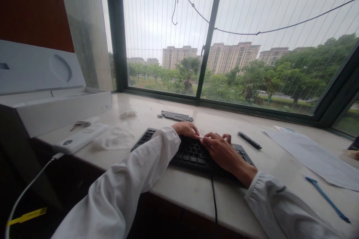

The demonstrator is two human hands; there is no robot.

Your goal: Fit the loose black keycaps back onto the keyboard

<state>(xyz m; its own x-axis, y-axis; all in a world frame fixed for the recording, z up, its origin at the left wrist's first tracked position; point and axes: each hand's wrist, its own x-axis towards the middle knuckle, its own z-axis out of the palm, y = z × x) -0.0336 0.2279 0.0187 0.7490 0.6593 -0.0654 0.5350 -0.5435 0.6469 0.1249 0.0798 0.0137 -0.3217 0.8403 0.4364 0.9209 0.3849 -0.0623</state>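
A black keyboard [193, 153] lies on the pale stone ledge in front of me. Several of its key positions look bare, without caps. My left hand [185, 129] is over its upper middle, fingers pinched together at the far edge. From the right, my right hand [223, 151] reaches across the keyboard, and its bent fingers meet the left fingertips. Whatever small thing lies between the fingertips is too small and hidden to make out. Behind the keyboard, loose dark keycaps [176, 115] are laid out in rows close together.
To the left are an open white box [67, 110], a white power bank [81, 138] with a cable, and crumpled tissue [116, 138]. On the right lie a black pen-like stick [249, 140], paper sheets [314, 155] and a blue plastic tool [327, 198]. A window stands behind.
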